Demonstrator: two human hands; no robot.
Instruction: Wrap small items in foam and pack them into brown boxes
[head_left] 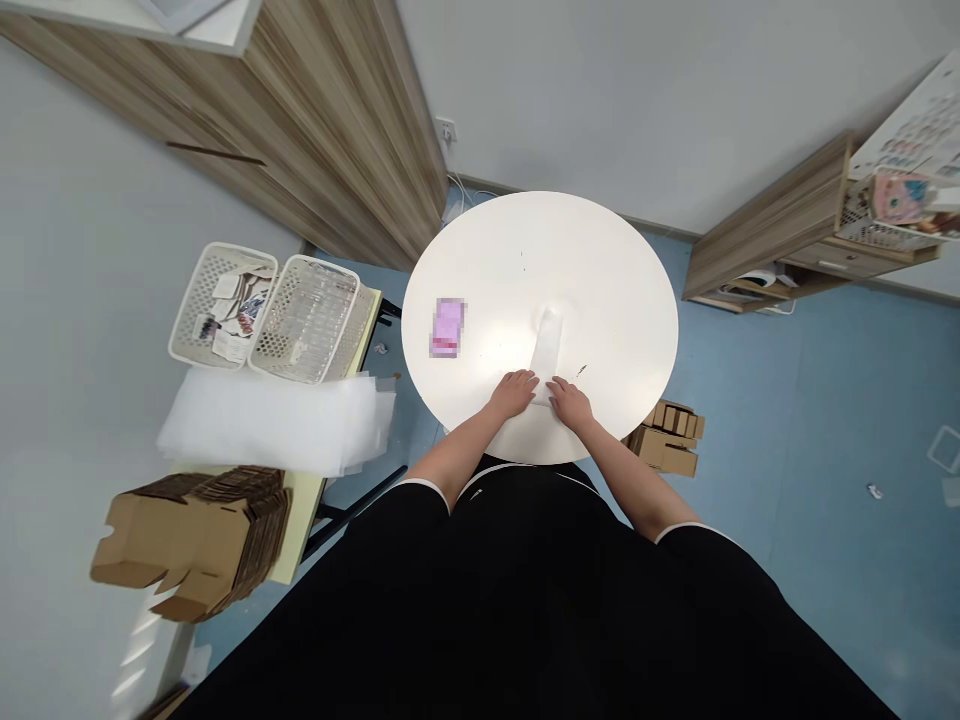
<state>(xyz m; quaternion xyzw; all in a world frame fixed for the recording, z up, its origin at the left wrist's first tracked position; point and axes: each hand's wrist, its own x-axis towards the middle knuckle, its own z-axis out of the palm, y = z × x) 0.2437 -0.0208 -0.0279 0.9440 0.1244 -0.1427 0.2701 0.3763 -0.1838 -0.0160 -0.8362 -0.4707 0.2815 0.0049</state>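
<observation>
A folded white strip (548, 345), perhaps foam sheet, lies lengthwise on the round white table (622, 280). At its near end, my left hand (514, 394) grips the left edge with curled fingers. On the opposite edge, my right hand (569, 402) does likewise, fingers bent and pointing inward. What is inside the strip, if anything, is hidden. Toward the table's left side lies a pixelated pink-purple rectangular thing (448, 327), apart from both hands.
Left of the table, a side bench holds two white baskets (304, 318), white translucent sheets (270, 415) and stacked flat cardboard boxes (187, 530). More cardboard (667, 437) is low at the table's right. A wooden cabinet (780, 220) stands beyond.
</observation>
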